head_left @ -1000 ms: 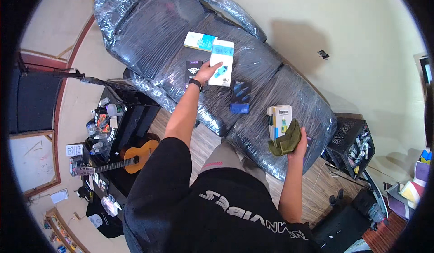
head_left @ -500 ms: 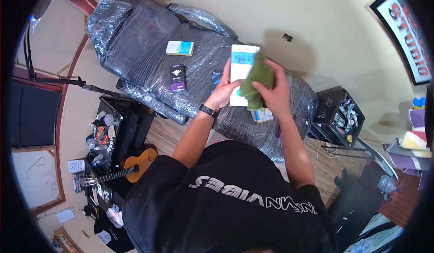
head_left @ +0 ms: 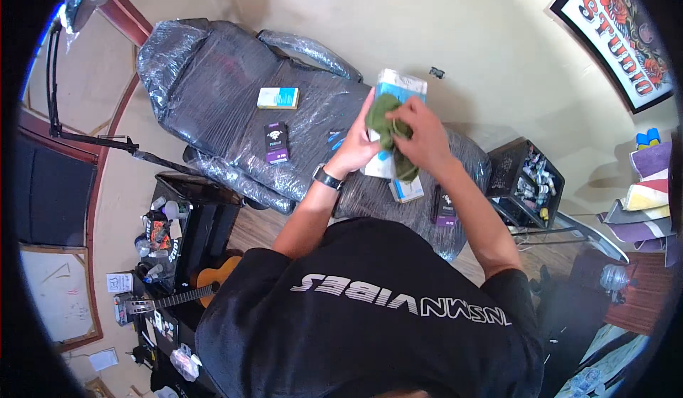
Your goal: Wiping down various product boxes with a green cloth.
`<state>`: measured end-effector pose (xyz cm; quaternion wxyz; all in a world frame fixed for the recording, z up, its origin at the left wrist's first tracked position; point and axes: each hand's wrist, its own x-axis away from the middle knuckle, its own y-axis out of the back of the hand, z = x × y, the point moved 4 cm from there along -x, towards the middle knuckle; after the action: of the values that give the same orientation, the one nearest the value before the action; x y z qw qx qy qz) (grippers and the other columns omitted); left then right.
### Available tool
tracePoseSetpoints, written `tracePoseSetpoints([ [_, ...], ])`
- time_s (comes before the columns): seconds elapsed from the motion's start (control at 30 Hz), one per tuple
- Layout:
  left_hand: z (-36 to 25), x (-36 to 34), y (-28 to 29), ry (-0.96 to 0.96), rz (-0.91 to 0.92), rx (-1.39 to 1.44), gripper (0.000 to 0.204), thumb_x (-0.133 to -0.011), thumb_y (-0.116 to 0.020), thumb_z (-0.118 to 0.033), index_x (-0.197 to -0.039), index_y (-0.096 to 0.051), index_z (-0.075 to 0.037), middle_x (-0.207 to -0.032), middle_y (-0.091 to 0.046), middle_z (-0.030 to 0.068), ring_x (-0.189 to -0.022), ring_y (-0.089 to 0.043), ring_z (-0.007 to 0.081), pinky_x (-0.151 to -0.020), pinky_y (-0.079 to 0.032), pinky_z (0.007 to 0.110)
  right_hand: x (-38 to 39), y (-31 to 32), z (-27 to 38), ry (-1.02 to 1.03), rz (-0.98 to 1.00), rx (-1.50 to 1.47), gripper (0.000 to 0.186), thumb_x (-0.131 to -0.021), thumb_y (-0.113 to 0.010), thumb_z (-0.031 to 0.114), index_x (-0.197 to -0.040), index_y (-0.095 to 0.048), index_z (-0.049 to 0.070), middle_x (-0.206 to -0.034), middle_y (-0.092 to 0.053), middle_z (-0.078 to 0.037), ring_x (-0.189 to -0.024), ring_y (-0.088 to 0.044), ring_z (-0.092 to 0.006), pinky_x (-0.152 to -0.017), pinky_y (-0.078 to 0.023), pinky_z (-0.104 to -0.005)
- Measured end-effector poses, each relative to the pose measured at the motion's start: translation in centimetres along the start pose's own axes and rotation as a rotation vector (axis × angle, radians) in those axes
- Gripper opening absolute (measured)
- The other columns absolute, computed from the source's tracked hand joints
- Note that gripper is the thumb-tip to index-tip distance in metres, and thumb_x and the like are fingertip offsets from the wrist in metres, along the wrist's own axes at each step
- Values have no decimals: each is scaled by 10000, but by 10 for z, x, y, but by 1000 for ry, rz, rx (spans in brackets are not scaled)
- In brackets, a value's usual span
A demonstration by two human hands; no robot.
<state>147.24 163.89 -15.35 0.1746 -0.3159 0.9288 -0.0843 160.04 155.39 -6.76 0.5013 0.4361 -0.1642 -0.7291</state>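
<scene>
My left hand point(head_left: 353, 150) grips a long white and blue box point(head_left: 404, 86) by its left side, holding it up over a reclining chair. A green cloth point(head_left: 384, 118) lies bunched against the face of the box, covering its middle. Closed on that cloth, my right hand point(head_left: 425, 139) presses it to the box from the right. The lower end of the cloth hangs beside the box's bottom edge.
The black chair point(head_left: 220, 78) is wrapped in clear plastic film. On it rest a white and blue box point(head_left: 278, 98), a black and purple box point(head_left: 277, 142), another white box point(head_left: 407, 190) and a dark box point(head_left: 445, 207). A black cart point(head_left: 509, 170) with bottles stands right; a guitar point(head_left: 212, 281) leans left.
My right hand has bunched the green cloth and shifted it left across the box face. The box is now tilted slightly more, its top leaning right. The view has shifted a little.
</scene>
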Motion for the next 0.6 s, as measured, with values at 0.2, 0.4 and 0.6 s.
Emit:
tracePoseSetpoints([
  [0.2, -6, 10, -20, 93, 85, 5, 1034, -845, -637, 126, -1639, -10, -88, -1555, -413, 129, -1365, -467, 189, -1115, -386, 336, -3, 29, -34, -58, 54, 133, 361, -696, -682, -3, -1049, -717, 65, -961, -593, -131, -925, -631, -344, -811, -522, -396],
  [0.4, -7, -1, -18, 15, 95, -111, 1079, -836, -655, 108, -1625, 63, -57, -1501, -460, 143, -1336, -487, 194, -1105, -393, 324, 11, 15, -10, -45, 63, -70, 338, -713, -717, 20, -1048, -722, 61, -962, -609, -134, -923, -637, -340, -818, -517, -399],
  [0.6, -13, 4, -29, 114, 139, -12, 1048, -855, -631, 96, -1623, 65, -54, -1516, -434, 161, -1347, -475, 197, -1102, -393, 321, 2, 34, -32, -105, 89, 34, 308, -738, -726, 28, -1044, -716, 61, -965, -606, -131, -911, -639, -333, -814, -521, -390],
])
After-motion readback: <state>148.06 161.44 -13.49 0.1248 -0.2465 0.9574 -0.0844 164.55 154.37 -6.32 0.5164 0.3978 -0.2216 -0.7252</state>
